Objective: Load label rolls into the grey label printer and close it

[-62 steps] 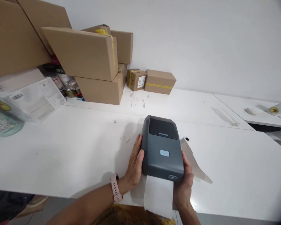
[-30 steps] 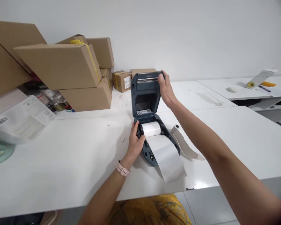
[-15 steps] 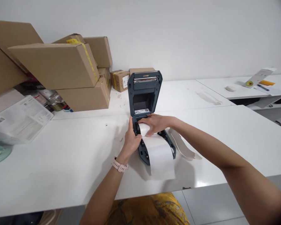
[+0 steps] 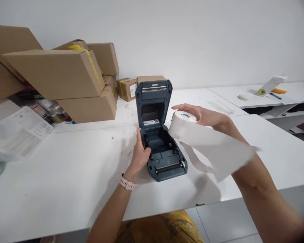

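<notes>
A dark label printer point(image 4: 164, 155) stands on the white table with its lid point(image 4: 154, 101) raised and its roll bay bare. My left hand point(image 4: 140, 152) grips the printer's left side, thumb over the inner edge and fingers outside. To the right of the printer, in the air, my right hand point(image 4: 202, 114) holds a roll of white label paper point(image 4: 177, 126) from behind. A loose tail of paper point(image 4: 218, 145) trails from the roll to the right, across my forearm. Beneath it a curled strip of backing paper point(image 4: 195, 160) lies on the table.
Cardboard boxes point(image 4: 53, 74) are stacked at the back left, with a small taped box point(image 4: 126, 89) behind the printer. A plastic-wrapped package point(image 4: 20, 131) sits at far left. On the right-hand table point(image 4: 255, 101) are tape, a pen and papers.
My right hand has lifted the paper roll out of the printer and moved it to the right, its tail swinging along. My left hand has stayed on the printer's side.
</notes>
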Available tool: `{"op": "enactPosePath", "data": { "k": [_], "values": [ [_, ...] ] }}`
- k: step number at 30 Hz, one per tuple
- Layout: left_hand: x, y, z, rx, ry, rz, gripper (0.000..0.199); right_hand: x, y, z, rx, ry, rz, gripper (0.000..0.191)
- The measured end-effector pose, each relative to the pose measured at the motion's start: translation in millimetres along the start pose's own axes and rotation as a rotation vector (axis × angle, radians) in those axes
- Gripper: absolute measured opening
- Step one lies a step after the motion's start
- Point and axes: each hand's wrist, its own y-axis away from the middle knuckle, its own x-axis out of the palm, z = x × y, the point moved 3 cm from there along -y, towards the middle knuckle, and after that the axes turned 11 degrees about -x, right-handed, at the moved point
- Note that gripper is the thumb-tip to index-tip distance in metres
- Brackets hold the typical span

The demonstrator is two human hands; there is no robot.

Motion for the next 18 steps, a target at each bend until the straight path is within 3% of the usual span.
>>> {"op": "enactPosePath", "data": {
  "k": [4, 9, 14, 18],
  "values": [
    [-0.3, 1, -4, 0.008, -0.012, 0.011, 0.112, -10, 11, -45, 0.076, 0.026, -0.057, 0.078],
    [-1.6, 0, -5, -0.009, -0.046, 0.008, 0.112, 7, 7, -97, 0.132, 0.005, -0.085, 0.077],
    [-2.3, 0, -5, 0.005, -0.055, 0.034, 0.111, 31, 1, -117, 0.160, -0.026, -0.072, 0.089],
    [-2.8, 0, -4, -0.003, -0.048, 0.049, 0.111, 25, 23, -121, 0.179, -0.103, -0.088, 0.104]
  ]
}}
